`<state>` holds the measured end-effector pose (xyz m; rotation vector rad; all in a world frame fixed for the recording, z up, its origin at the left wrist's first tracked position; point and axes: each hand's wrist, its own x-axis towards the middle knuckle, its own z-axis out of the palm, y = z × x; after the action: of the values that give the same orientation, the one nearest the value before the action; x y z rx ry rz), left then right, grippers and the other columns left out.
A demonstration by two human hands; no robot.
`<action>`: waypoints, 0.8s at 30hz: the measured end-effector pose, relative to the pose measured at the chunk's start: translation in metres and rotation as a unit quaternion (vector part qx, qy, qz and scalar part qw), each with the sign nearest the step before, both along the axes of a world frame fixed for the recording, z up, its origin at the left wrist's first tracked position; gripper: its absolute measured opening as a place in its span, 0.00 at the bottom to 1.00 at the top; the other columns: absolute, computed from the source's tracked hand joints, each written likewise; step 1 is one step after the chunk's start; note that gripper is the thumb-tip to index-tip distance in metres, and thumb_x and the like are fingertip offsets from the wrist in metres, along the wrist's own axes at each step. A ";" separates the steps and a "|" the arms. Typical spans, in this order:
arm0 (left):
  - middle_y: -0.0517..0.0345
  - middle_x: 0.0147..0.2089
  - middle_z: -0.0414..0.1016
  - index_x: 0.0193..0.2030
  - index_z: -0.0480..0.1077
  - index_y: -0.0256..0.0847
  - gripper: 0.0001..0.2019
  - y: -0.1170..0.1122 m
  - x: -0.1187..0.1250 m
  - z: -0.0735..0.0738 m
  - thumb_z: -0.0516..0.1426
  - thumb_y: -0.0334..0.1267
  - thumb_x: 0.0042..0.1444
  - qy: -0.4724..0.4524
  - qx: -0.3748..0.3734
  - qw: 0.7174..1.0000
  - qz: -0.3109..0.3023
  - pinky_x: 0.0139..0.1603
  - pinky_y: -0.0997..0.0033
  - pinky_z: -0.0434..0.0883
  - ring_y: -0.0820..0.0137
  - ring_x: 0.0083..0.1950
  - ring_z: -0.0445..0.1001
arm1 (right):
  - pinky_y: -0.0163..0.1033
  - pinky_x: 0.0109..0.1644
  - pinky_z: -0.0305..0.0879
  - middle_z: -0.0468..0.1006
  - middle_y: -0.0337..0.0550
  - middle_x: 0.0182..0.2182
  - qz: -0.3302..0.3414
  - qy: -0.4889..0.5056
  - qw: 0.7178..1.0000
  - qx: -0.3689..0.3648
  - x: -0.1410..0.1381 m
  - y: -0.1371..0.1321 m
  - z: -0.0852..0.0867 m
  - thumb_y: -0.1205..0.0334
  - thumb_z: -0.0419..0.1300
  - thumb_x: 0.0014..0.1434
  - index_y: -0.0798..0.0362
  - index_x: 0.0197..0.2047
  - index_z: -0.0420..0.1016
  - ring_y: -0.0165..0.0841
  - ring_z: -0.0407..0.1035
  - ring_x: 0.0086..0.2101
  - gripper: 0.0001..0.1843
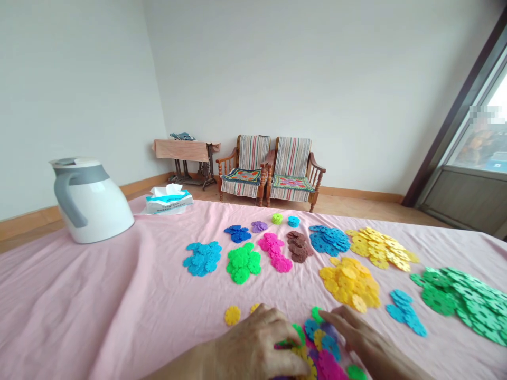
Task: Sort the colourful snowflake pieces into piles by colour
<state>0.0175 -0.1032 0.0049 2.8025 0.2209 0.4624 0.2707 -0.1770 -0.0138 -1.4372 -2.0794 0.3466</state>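
A mixed pile of notched plastic discs (329,364) in pink, blue, green, yellow and purple lies at the near edge of the view. My left hand (263,340) rests over the left side of this pile, fingers apart and bent onto the discs. On the pile's right side is my right hand (354,330), its fingers stretched out beside a green disc (317,314) and a purple one. Just left of my left hand lies a loose yellow disc (232,315), with another partly hidden behind the knuckles. I make out no disc gripped firmly in either hand.
Single-colour heaps stand beyond: light blue discs (203,258), bright green discs (243,263), pink discs (275,252), brown discs (299,246), yellow discs (350,284) and dark green discs (467,301). A white jug (101,206) and a tissue box (169,200) stand on the pink cloth (158,295).
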 end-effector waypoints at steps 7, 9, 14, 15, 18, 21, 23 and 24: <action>0.53 0.47 0.71 0.51 0.67 0.46 0.13 0.017 -0.002 -0.011 0.54 0.39 0.59 -0.016 -0.019 0.993 0.116 0.51 0.63 0.62 0.64 0.47 0.67 | 0.38 0.39 0.72 0.74 0.45 0.41 -0.002 0.070 0.997 0.033 -0.033 0.043 -0.026 0.67 0.57 0.53 0.48 0.50 0.69 0.34 0.71 0.38 0.20; 0.53 0.48 0.71 0.52 0.67 0.46 0.14 0.022 -0.004 -0.013 0.55 0.37 0.59 -0.033 -0.033 0.989 0.143 0.54 0.60 0.60 0.63 0.49 0.66 | 0.38 0.38 0.71 0.72 0.46 0.42 -0.009 0.086 0.995 0.040 -0.033 0.054 -0.028 0.68 0.54 0.55 0.49 0.51 0.67 0.32 0.71 0.38 0.19; 0.54 0.41 0.71 0.44 0.70 0.41 0.08 0.030 -0.011 -0.011 0.52 0.34 0.60 -0.067 -0.053 0.979 0.183 0.48 0.65 0.63 0.66 0.45 0.67 | 0.37 0.32 0.68 0.75 0.44 0.35 -0.087 0.087 0.992 0.026 -0.020 0.064 -0.030 0.63 0.52 0.57 0.52 0.43 0.71 0.31 0.70 0.31 0.11; 0.54 0.38 0.71 0.41 0.71 0.40 0.07 0.030 -0.013 -0.008 0.52 0.35 0.60 -0.061 -0.053 0.978 0.192 0.45 0.67 0.64 0.66 0.43 0.67 | 0.37 0.31 0.67 0.75 0.43 0.32 -0.099 0.084 0.991 0.018 -0.018 0.063 -0.030 0.62 0.51 0.57 0.52 0.41 0.72 0.31 0.70 0.29 0.11; 0.57 0.33 0.69 0.37 0.71 0.39 0.07 0.031 -0.018 -0.001 0.59 0.40 0.54 -0.016 -0.057 0.979 0.195 0.40 0.70 0.64 0.66 0.39 0.67 | 0.37 0.29 0.64 0.75 0.40 0.27 -0.122 0.078 0.989 -0.003 -0.017 0.060 -0.037 0.60 0.51 0.57 0.52 0.38 0.73 0.31 0.69 0.26 0.12; 0.58 0.35 0.69 0.40 0.71 0.41 0.15 0.030 -0.019 0.002 0.65 0.44 0.46 0.020 -0.068 0.980 0.183 0.39 0.71 0.64 0.66 0.40 0.66 | 0.36 0.29 0.62 0.75 0.38 0.25 -0.129 0.089 0.987 -0.029 -0.019 0.061 -0.045 0.59 0.51 0.57 0.52 0.36 0.74 0.31 0.68 0.26 0.11; 0.57 0.37 0.68 0.42 0.71 0.42 0.15 0.028 -0.018 0.001 0.64 0.44 0.48 0.029 -0.074 0.979 0.189 0.40 0.71 0.65 0.66 0.40 0.66 | 0.36 0.29 0.61 0.75 0.38 0.25 -0.131 0.101 0.985 -0.045 -0.021 0.062 -0.046 0.59 0.51 0.57 0.52 0.35 0.74 0.31 0.67 0.26 0.11; 0.57 0.37 0.68 0.43 0.71 0.42 0.14 0.028 -0.017 0.000 0.62 0.43 0.50 0.032 -0.076 0.978 0.192 0.40 0.71 0.65 0.67 0.41 0.66 | 0.35 0.28 0.60 0.74 0.39 0.25 -0.131 0.103 0.985 -0.049 -0.023 0.061 -0.044 0.58 0.52 0.57 0.52 0.35 0.74 0.31 0.67 0.25 0.11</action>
<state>0.0010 -0.0756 0.0053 2.6269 0.7853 0.4189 0.2474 -0.1158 -0.0583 -1.6348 -1.7065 0.4744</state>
